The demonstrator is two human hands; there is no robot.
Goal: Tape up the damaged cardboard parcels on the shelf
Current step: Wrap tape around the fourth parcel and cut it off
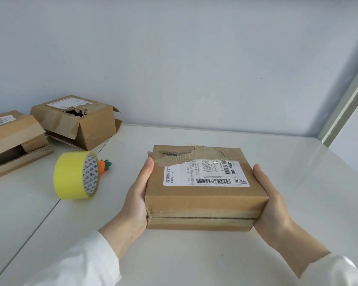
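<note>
Near-centre on shelf (194, 254): left hand (137, 195), right hand (272, 197) clasp sides of torn parcel (203, 195); best set flat, tear upward, before fetching tape roll (70, 176).

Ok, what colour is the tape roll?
Yellow tape roll, its core white with grey triangles; head view.
</note>
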